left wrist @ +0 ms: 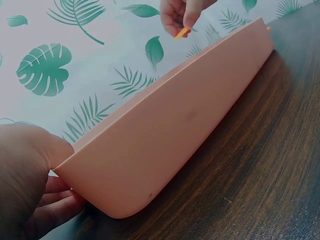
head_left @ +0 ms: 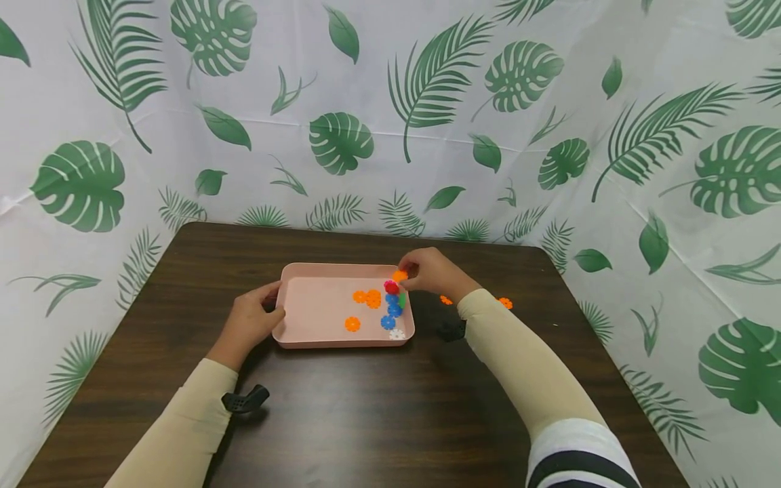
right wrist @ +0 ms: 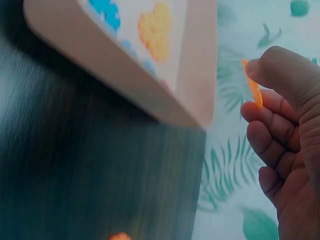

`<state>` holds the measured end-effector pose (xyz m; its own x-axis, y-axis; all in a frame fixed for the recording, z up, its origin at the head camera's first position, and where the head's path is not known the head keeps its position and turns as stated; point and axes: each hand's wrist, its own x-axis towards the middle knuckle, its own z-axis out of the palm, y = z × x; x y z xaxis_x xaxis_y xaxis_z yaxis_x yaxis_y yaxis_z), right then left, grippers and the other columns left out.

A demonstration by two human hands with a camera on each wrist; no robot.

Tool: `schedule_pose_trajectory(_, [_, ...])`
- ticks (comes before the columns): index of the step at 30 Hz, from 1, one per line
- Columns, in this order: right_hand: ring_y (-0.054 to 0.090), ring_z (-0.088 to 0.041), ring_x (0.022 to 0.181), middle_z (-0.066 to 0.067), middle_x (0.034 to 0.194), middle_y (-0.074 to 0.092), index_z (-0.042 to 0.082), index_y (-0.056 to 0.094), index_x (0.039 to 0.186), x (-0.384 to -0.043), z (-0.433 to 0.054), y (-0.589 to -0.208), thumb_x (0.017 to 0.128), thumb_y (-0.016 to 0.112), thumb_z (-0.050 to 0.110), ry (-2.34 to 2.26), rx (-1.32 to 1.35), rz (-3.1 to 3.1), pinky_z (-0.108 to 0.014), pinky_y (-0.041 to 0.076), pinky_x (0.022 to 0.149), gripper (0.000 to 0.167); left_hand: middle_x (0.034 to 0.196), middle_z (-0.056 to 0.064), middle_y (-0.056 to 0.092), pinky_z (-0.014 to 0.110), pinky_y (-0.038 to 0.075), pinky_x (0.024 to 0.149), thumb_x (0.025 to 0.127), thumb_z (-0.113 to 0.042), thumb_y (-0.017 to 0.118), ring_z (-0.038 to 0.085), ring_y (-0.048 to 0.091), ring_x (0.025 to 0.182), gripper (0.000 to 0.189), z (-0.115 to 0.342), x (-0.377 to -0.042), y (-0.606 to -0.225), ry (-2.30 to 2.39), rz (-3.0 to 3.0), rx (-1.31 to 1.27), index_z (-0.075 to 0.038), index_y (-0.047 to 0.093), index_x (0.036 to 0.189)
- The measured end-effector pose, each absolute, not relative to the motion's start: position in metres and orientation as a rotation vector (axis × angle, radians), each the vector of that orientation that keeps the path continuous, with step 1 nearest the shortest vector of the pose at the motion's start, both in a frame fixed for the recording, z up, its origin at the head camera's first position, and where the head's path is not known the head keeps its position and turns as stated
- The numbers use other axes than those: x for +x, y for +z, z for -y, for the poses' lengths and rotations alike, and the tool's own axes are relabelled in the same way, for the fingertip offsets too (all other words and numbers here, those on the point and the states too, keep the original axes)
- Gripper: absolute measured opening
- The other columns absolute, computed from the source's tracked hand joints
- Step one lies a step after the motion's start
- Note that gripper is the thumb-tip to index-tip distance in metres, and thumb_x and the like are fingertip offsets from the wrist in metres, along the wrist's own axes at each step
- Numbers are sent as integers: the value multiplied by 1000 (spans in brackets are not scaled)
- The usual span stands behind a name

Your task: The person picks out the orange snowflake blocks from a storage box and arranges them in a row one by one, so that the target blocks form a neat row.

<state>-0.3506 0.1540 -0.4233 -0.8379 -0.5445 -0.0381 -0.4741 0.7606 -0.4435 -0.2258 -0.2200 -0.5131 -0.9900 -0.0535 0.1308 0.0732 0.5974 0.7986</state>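
My left hand [head_left: 249,317] grips the left end of a shallow pink tray [head_left: 317,298]. In the left wrist view its thumb lies over the rim of the tray [left wrist: 165,130], with fingers against the outside wall. Above the tray's right end, my right hand [head_left: 432,271] pinches an orange flower-shaped plastic disc [right wrist: 254,86] between thumb and finger. Below it in the tray sit a red disc [head_left: 391,287], several blue discs [head_left: 388,322], a green disc [head_left: 402,300] and a white disc [head_left: 397,334]. Several orange discs [head_left: 352,324] lie nearer the tray's middle.
Two orange discs lie on the dark wooden table [head_left: 342,413] right of the tray: one disc [head_left: 446,299] close to the right wrist, another disc [head_left: 505,303] beyond the forearm. A leaf-patterned white cloth [head_left: 268,149] hangs behind the table and along its sides.
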Motion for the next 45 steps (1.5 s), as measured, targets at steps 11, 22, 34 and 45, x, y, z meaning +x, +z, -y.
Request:
schedule_pose_trajectory(11, [63,-24,91,-5,102,71,9,75,110,-355,-218,-421,85,82,19,-678,-666,-2874,-41,58,85,28,123,24,69,57,52,100,91,-11,63,40,65,114,59,218,-225,-513,-1341,2685,-22,3,54,148])
schedule_pose_trajectory(22, [62,-28,95,-10,108,70,7,73,116,-355,-277,-423,90,78,20,-725,-499,-2894,-46,57,86,30,125,24,69,57,51,101,91,-14,64,40,64,115,60,217,-226,-515,-1346,2699,7,1,54,148])
schedule_pose_trajectory(34, [63,-29,95,-12,109,69,8,72,116,-350,-334,-435,91,76,25,-784,-308,-2971,-46,58,82,31,126,24,69,57,51,102,91,-13,63,40,64,116,60,217,-225,-512,-1335,2707,27,1,53,149])
schedule_pose_trajectory(45, [61,-34,100,-19,113,67,2,70,119,-341,-375,-449,94,75,26,-757,-103,-3010,-53,56,91,35,122,23,69,56,53,98,91,-12,62,39,65,113,59,215,-224,-513,-1333,2694,13,1,54,148])
